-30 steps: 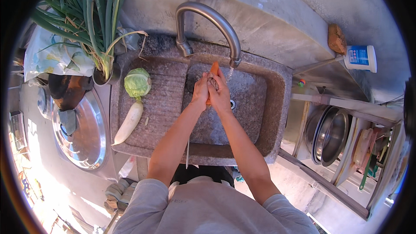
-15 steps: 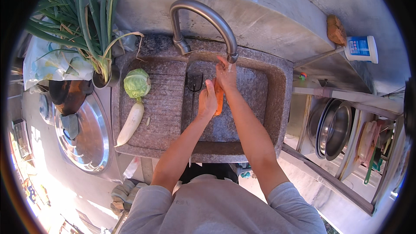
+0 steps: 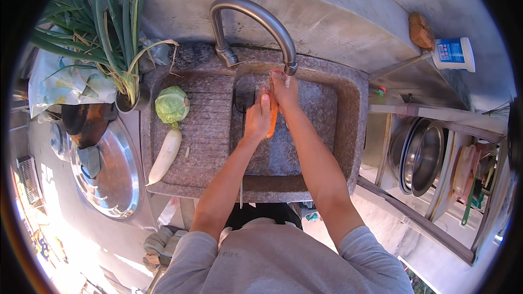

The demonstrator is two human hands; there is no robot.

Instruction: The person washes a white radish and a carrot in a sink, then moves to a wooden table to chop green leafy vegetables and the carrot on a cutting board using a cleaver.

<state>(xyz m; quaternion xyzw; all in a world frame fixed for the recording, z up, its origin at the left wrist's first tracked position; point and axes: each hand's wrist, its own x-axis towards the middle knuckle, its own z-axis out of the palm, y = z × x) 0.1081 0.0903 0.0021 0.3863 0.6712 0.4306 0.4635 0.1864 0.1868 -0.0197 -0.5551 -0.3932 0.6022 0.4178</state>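
An orange carrot (image 3: 272,115) is held over the basin of a speckled stone sink (image 3: 350,125), its lower end pointing back toward me. My left hand (image 3: 257,118) is closed along the carrot's left side, thumb up. Farther up, my right hand (image 3: 284,91) wraps the carrot's upper part, right beneath the spout of a curved metal faucet (image 3: 256,12). Water runs from the spout onto the right hand. On the ribbed drainboard to the left lie a cabbage (image 3: 172,104) and a white radish (image 3: 164,157), nearly touching each other.
Long green onions (image 3: 114,27) stand in a pot at the far left. Below them is a large round metal lid (image 3: 111,177). At the right, metal basins (image 3: 425,158) sit in a rack, with a white-and-blue tub (image 3: 454,54) and a brick piece (image 3: 420,30) above.
My left hand has slid slightly up and left, closer to the right hand. The carrot's lower end has shifted up a little with it. The head view has moved slightly.
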